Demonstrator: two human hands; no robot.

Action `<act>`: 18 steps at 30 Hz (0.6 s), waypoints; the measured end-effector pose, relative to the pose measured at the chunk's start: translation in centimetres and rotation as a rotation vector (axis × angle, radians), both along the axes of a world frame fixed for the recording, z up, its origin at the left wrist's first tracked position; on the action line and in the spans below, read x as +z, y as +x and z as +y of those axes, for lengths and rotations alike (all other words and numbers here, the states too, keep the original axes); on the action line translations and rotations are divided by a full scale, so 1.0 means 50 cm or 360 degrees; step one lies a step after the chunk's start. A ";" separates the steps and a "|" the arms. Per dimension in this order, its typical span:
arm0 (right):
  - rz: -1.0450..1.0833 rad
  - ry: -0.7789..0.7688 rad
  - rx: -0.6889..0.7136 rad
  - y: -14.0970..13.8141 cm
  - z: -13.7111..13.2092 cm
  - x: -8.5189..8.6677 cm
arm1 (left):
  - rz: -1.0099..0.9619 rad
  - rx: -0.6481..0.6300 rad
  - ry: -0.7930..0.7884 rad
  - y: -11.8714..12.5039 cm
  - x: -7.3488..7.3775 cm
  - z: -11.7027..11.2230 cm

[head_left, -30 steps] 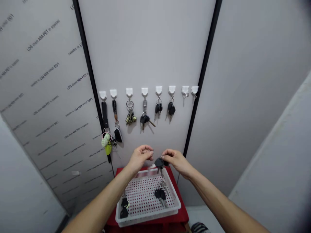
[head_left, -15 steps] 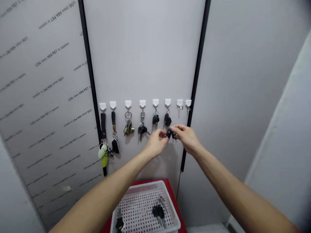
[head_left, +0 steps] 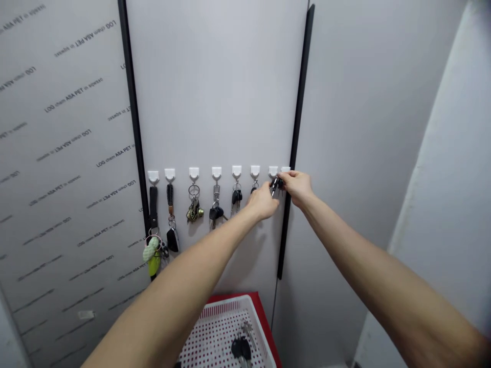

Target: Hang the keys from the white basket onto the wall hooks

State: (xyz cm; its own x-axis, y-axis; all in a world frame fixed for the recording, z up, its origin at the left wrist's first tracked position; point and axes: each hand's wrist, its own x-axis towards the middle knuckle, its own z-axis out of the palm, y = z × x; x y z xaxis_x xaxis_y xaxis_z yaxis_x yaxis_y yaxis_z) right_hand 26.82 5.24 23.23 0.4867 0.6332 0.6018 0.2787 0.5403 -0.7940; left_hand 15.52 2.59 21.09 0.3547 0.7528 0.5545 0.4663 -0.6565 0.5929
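My left hand (head_left: 264, 201) and my right hand (head_left: 297, 186) meet at the right end of a row of white hooks. Between their fingertips is a bunch of black-headed keys (head_left: 274, 185), partly covered by the fingers. The keys are just below the second hook from the right (head_left: 272, 171); whether their ring touches it I cannot tell. Both hands are closed on the bunch. The last white hook (head_left: 285, 169) is partly behind my right fingers. Left of my hands hangs another key bunch (head_left: 254, 188), mostly hidden by my left hand.
More keys hang leftward: black-headed keys (head_left: 237, 197), a clip with keys (head_left: 216, 209), brass-coloured keys (head_left: 195, 210), a car key fob (head_left: 173, 239) and a black strap (head_left: 154, 207). Below, a white perforated basket (head_left: 215, 327) holding black keys (head_left: 241, 348) stands on a red surface (head_left: 264, 319).
Both hands have risen with the black-headed keys from below the hooks to the second hook from the right. The camera view has shifted somewhat.
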 end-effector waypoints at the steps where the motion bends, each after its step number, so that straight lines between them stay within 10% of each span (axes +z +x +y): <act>1: -0.0051 -0.0042 -0.0046 0.001 0.005 0.002 | -0.0014 -0.0005 -0.0015 -0.001 0.000 0.003; 10: -0.0544 -0.0133 -0.0409 0.028 0.016 -0.046 | 0.0187 -0.0235 -0.0049 -0.047 -0.076 -0.029; 15: -0.0585 0.0020 -0.0560 0.025 -0.038 -0.172 | 0.0205 -0.0316 -0.0356 -0.135 -0.253 -0.037; 18: -0.0874 -0.0208 -0.0230 -0.020 -0.088 -0.289 | 0.0230 -0.0141 -0.0690 -0.178 -0.394 -0.040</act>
State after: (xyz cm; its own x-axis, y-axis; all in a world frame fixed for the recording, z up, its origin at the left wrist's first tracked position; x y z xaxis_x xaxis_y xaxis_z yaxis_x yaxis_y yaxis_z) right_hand 25.80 0.86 8.80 0.2125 0.6697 0.7116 0.7320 0.3733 -0.5699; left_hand 6.61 0.61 1.40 0.4784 0.8676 0.1354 0.5179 -0.4033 0.7545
